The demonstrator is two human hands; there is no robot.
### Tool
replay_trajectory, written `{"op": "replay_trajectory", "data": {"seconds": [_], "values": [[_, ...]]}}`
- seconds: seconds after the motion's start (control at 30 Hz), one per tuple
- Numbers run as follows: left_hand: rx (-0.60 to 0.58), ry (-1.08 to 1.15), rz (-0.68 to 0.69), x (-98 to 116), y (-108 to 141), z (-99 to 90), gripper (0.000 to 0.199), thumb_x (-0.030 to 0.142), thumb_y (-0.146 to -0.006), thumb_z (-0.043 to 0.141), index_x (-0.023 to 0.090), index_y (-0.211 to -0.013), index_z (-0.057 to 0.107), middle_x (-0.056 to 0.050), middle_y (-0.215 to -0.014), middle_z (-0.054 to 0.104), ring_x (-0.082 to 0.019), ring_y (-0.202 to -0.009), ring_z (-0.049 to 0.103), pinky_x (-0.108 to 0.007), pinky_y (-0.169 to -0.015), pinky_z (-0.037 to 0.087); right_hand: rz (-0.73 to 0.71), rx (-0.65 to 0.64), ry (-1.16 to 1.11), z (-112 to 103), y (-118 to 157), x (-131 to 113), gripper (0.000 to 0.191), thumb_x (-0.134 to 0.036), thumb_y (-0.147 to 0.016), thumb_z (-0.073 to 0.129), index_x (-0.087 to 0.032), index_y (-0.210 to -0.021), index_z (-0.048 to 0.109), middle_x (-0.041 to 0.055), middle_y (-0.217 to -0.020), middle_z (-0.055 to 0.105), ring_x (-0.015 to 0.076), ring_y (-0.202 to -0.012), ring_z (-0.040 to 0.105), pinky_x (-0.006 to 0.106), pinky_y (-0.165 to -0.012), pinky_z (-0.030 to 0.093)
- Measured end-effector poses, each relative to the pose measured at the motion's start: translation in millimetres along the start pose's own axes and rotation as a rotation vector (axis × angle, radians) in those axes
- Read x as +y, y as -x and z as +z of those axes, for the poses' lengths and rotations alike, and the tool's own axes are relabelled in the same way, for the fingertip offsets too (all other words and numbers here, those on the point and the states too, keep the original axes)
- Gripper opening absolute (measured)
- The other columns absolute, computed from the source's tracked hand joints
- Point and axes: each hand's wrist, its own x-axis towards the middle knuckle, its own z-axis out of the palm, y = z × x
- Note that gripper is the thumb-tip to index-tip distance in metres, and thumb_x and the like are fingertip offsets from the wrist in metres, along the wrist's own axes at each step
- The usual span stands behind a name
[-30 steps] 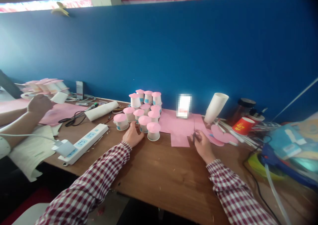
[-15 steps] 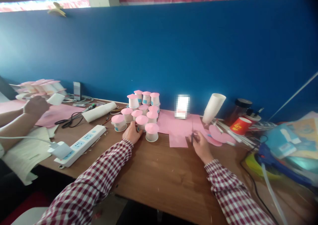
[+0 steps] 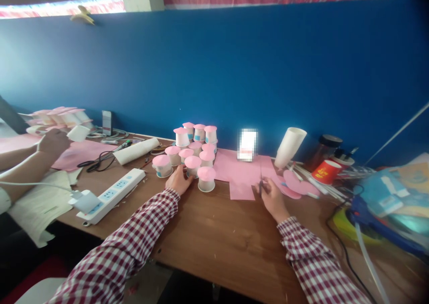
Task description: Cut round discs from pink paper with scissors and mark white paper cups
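Several upside-down white paper cups, each topped with a pink paper disc, stand in a cluster left of centre. My left hand (image 3: 179, 179) reaches in among them, its fingers curled against the side of a pink-topped paper cup (image 3: 193, 164). Another paper cup (image 3: 206, 179) stands just right of that hand, at the front of the group. My right hand (image 3: 271, 194) is closed around a slim dark tool (image 3: 261, 187), held upright beside the pink paper (image 3: 241, 190); its exact kind is too small to tell. Cut pink pieces (image 3: 295, 183) lie right of this hand.
A white stack of cups (image 3: 291, 147) leans by the blue partition (image 3: 234, 71). A red cup (image 3: 325, 172), a dark jar (image 3: 325, 149) and a blue glue gun (image 3: 372, 219) are at right. On the left are a power strip (image 3: 115, 194) and a co-worker's hands (image 3: 55, 143) holding a cup.
The whole view has shifted slightly, moving things a little to the right. Both hands keep nearly the same places and grips.
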Motion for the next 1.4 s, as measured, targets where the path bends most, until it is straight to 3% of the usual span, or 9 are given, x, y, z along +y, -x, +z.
{"op": "replay_trajectory", "data": {"seconds": [0.3, 0.67, 0.93, 1.2, 1.4], "values": [[-0.019, -0.05, -0.029, 13, -2, -4.9, 0.05, 0.051, -0.071, 0.057, 0.02, -0.108, 0.045, -0.011, -0.114, 0.06, -0.026, -0.1, 0.058, -0.033, -0.074, 0.045, -0.005, 0.002, 0.023, -1, 0, 0, 0.053, -0.056, -0.076, 0.054, -0.013, -0.107, 0.052, 0.0116, -0.082, 0.068, 0.0228, -0.076, 0.065, 0.037, -0.071, 0.052], [0.026, -0.121, -0.044, -12, 8, -18.2, 0.044, 0.051, -0.07, 0.056, 0.02, -0.101, 0.048, -0.009, -0.1, 0.063, -0.024, -0.091, 0.06, -0.033, -0.072, 0.044, 0.004, -0.005, -0.006, 1, 0, -2, 0.055, -0.057, -0.075, 0.055, -0.013, -0.108, 0.052, 0.0123, -0.084, 0.069, 0.0233, -0.078, 0.066, 0.036, -0.073, 0.052], [0.096, -0.176, -0.052, -18, 5, -16.1, 0.04, 0.048, -0.073, 0.053, 0.019, -0.1, 0.051, -0.011, -0.098, 0.063, -0.026, -0.09, 0.06, -0.034, -0.071, 0.046, -0.008, -0.013, 0.006, 0, 0, 1, 0.051, -0.054, -0.077, 0.055, -0.013, -0.108, 0.051, 0.011, -0.082, 0.068, 0.0218, -0.075, 0.064, 0.036, -0.071, 0.052], [0.109, -0.199, -0.065, -22, 17, -19.1, 0.043, 0.044, -0.078, 0.048, 0.019, -0.112, 0.049, -0.011, -0.098, 0.065, -0.027, -0.091, 0.061, -0.034, -0.074, 0.045, 0.015, -0.01, 0.006, 0, 1, -2, 0.057, -0.058, -0.075, 0.054, -0.012, -0.109, 0.051, 0.0119, -0.084, 0.068, 0.0233, -0.078, 0.065, 0.036, -0.072, 0.051], [0.295, -0.095, 0.037, -7, 45, -27.9, 0.037, 0.039, -0.08, 0.048, 0.024, -0.115, 0.047, -0.004, -0.11, 0.062, -0.02, -0.093, 0.06, -0.029, -0.078, 0.044, 0.026, -0.007, -0.006, 2, 0, -2, 0.059, -0.059, -0.074, 0.055, -0.012, -0.109, 0.051, 0.0125, -0.085, 0.068, 0.023, -0.079, 0.065, 0.037, -0.074, 0.051]]}}
